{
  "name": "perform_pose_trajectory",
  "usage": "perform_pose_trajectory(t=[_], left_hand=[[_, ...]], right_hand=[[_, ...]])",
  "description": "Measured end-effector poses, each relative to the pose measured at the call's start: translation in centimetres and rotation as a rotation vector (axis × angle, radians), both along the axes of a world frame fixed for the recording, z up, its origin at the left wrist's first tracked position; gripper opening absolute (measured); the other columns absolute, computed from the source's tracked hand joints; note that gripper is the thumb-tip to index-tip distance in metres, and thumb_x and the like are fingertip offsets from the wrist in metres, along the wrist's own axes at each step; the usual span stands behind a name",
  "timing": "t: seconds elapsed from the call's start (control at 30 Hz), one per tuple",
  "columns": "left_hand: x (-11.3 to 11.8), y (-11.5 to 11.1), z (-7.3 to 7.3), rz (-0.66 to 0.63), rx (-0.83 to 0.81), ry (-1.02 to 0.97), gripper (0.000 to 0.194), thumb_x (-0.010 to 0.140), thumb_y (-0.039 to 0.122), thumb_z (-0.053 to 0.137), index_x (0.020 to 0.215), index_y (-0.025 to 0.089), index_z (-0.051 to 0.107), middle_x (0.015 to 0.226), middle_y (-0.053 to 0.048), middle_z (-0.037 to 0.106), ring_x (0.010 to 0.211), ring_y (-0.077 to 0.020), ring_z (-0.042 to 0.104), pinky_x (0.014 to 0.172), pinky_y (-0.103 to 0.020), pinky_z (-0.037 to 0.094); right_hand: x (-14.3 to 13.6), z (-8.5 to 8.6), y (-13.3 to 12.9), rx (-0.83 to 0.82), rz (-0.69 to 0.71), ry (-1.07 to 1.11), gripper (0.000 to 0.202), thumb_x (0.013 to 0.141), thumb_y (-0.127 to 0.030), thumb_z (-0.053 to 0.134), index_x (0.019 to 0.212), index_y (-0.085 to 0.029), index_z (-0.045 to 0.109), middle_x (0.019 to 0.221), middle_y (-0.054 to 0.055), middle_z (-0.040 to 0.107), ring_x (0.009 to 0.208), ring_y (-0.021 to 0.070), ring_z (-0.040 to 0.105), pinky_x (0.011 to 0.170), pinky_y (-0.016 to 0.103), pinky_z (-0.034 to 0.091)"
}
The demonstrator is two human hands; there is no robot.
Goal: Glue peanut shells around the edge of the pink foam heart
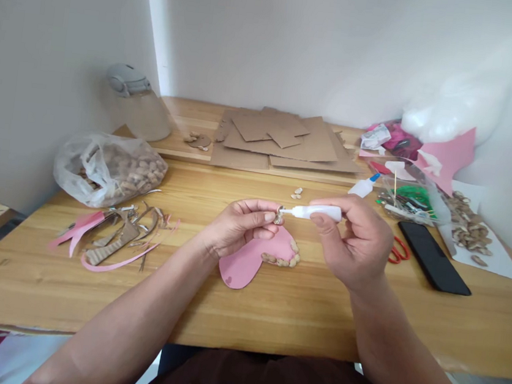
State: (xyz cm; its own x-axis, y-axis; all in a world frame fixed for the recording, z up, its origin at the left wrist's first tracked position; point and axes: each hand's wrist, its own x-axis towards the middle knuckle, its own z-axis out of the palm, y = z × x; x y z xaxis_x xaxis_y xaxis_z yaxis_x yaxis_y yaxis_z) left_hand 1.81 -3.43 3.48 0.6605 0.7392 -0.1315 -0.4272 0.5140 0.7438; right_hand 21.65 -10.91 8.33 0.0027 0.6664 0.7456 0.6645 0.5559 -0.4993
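Matt pink paper heart [239,266], ribbed rough peanut shells [279,261], smooth white plastic bottle [326,213], grained wooden table [297,314].

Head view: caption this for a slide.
Right hand holds a white nozzled bottle to a tan peanut shell in the left hand, above a pink curved cutout partly edged with more shells.

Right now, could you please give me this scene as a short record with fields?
Left hand: holding a peanut shell
Right hand: gripping a white squeeze bottle, nozzle at the shell
Below hands: pink cutout, peanut shells along part of its edge
Left side: plastic bag of peanuts
Right side: black phone
Back: stacked cardboard
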Motion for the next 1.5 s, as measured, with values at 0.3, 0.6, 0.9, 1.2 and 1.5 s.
perform_pose_trajectory(t=[0.3, 0.6, 0.9, 1.2, 1.5], left_hand=[[0.01, -0.01, -0.09, 0.002, 0.006, -0.005, 0.028, 0.071, 0.016, 0.089, 0.097, 0.011, 0.078, 0.080, -0.006, 0.077, 0.064, -0.0094, 0.071, 0.061, -0.015, 0.059], [-0.01, 0.04, -0.08, 0.007, -0.009, -0.017, 0.030, 0.069, 0.016, 0.091, 0.095, 0.011, 0.078, 0.079, -0.007, 0.078, 0.064, -0.0104, 0.072, 0.060, -0.015, 0.060], [0.07, -0.03, 0.08, 0.005, -0.020, -0.021, 0.032, 0.066, 0.017, 0.093, 0.094, 0.011, 0.079, 0.078, -0.007, 0.078, 0.063, -0.0111, 0.073, 0.059, -0.016, 0.060], [-0.04, 0.09, -0.20, 0.001, -0.013, -0.018, 0.031, 0.069, 0.016, 0.091, 0.096, 0.010, 0.078, 0.080, -0.007, 0.078, 0.064, -0.0110, 0.073, 0.060, -0.016, 0.060], [0.02, 0.08, -0.08, 0.000, -0.021, -0.027, 0.026, 0.071, 0.013, 0.089, 0.095, 0.010, 0.079, 0.079, -0.007, 0.078, 0.064, -0.0113, 0.073, 0.060, -0.016, 0.060]], right_hand=[[-0.14, 0.00, -0.16, -0.002, -0.022, -0.012, 0.008, 0.092, -0.030, 0.070, 0.098, -0.026, 0.072, 0.086, 0.003, 0.073, 0.073, 0.0191, 0.063, 0.069, 0.036, 0.052], [-0.22, 0.22, -0.02, 0.060, -0.011, -0.055, 0.007, 0.090, -0.026, 0.072, 0.096, -0.023, 0.073, 0.084, 0.003, 0.072, 0.072, 0.0180, 0.063, 0.069, 0.034, 0.051], [-0.14, 0.12, 0.17, 0.124, -0.007, -0.082, 0.008, 0.087, -0.021, 0.075, 0.095, -0.018, 0.073, 0.082, 0.003, 0.072, 0.072, 0.0159, 0.063, 0.069, 0.031, 0.050], [-0.14, -0.05, 0.26, 0.143, -0.002, -0.097, 0.009, 0.087, -0.021, 0.076, 0.095, -0.019, 0.073, 0.083, 0.004, 0.074, 0.074, 0.0175, 0.066, 0.069, 0.032, 0.052], [-0.02, -0.13, 0.20, 0.143, 0.004, -0.112, 0.009, 0.088, -0.021, 0.075, 0.096, -0.019, 0.072, 0.086, 0.005, 0.075, 0.078, 0.0190, 0.068, 0.072, 0.034, 0.054]])
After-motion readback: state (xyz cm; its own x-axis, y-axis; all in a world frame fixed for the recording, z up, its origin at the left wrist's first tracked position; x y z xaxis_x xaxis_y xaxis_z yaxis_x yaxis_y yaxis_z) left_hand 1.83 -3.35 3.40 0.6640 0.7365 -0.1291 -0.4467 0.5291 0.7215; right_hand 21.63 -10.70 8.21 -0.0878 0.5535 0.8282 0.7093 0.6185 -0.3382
